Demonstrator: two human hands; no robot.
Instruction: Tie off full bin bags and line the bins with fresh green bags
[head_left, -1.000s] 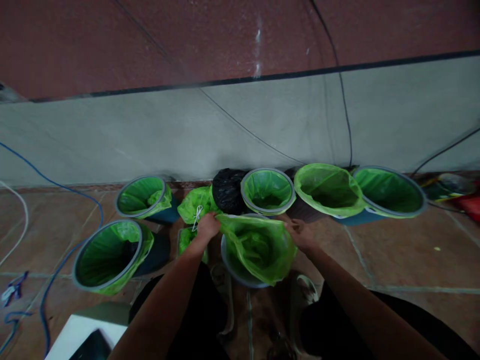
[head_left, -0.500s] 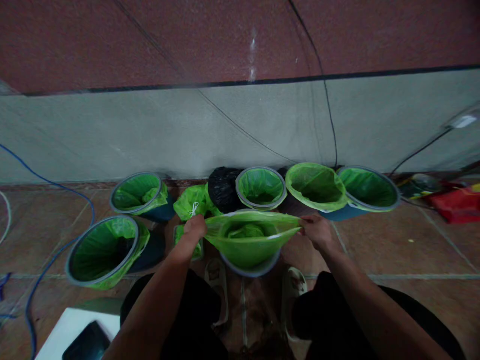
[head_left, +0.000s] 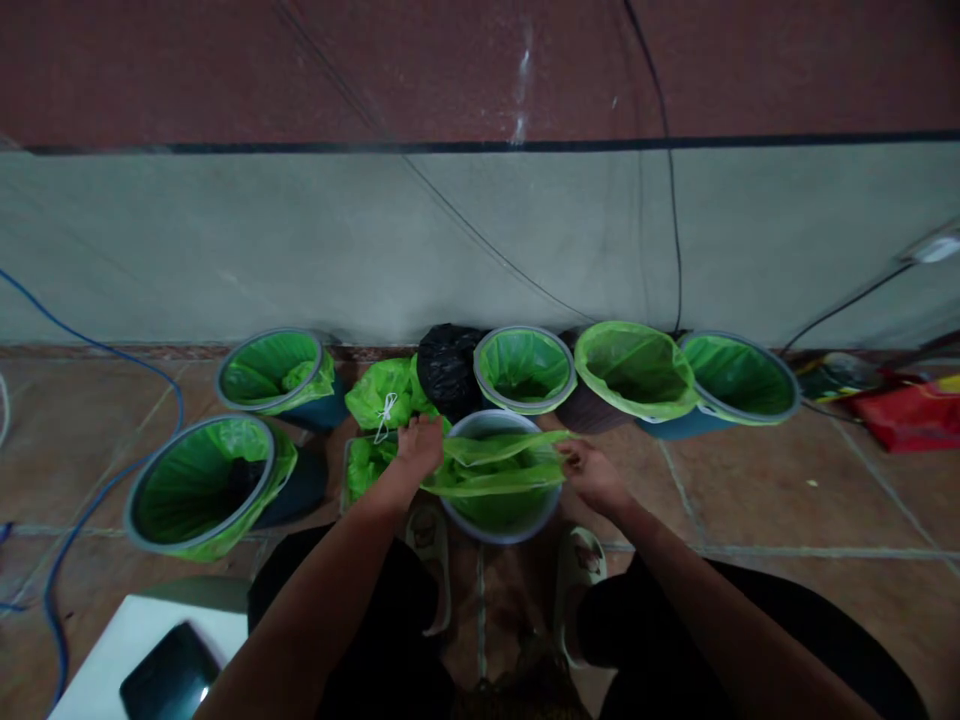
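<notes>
A green garbage bag (head_left: 499, 465) lies slack over a pale round bin (head_left: 501, 537) between my feet, its mouth narrowed to a slot. My left hand (head_left: 421, 447) is at the bag's left end, with the fingers curled at its edge; the thumb side is partly hidden. At the opposite end, my right hand (head_left: 594, 474) pinches the bag's rim between thumb and fingers. More green plastic shows inside the bin. Just left of it sits a small container (head_left: 346, 480) with green bags, and behind that lies a tied green bag (head_left: 382, 392) with white string.
Several bins lined in green stand by the wall, among them a grey-rimmed bin (head_left: 525, 330) and a brown bin (head_left: 581, 410). A black bag (head_left: 448, 370) sits between them. At left are a blue hose (head_left: 52, 590) and a phone (head_left: 169, 672); a red bag (head_left: 900, 415) is far right.
Both hands have come closer together and lower. The bag, earlier stretched taut above the bin, has sagged into it, showing more of the bin's rim.
</notes>
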